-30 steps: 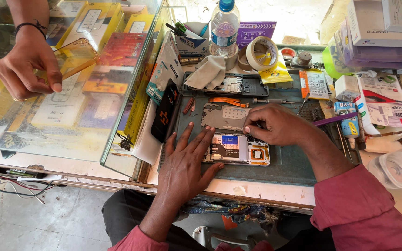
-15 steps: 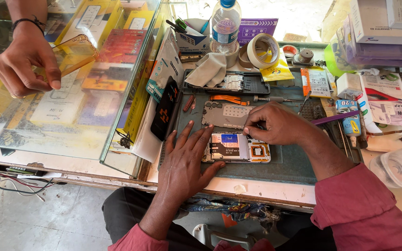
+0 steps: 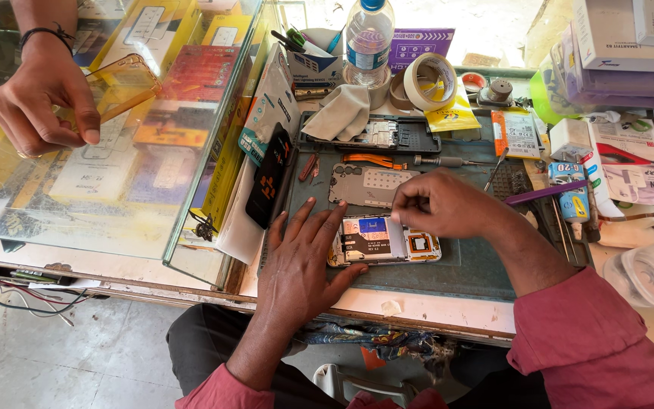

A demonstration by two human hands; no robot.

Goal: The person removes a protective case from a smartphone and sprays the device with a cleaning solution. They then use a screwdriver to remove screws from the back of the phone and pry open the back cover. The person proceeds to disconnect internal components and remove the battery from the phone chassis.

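Note:
An opened phone (image 3: 387,241) with its inner parts exposed lies on a dark green work mat (image 3: 448,265). My left hand (image 3: 300,261) lies flat on the mat, fingers spread, pressing against the phone's left end. My right hand (image 3: 440,203) hovers just above the phone's upper edge with thumb and fingers pinched together; whatever small piece it pinches is too small to tell. A grey inner cover plate (image 3: 369,184) rests just behind the phone. Farther back sits a dark phone frame (image 3: 376,136) with a grey cloth (image 3: 341,113) over its left end.
Another person's hand (image 3: 39,98) holds a clear phone case on the glass counter (image 3: 115,167) at left. A water bottle (image 3: 367,34), tape roll (image 3: 429,82), black phone (image 3: 269,178), purple tool (image 3: 543,194) and boxes (image 3: 622,45) crowd the back and right.
My right hand has drawn slightly back along the phone's top edge. My left hand stays flat beside the phone. The other person's hand has shifted a little on the counter.

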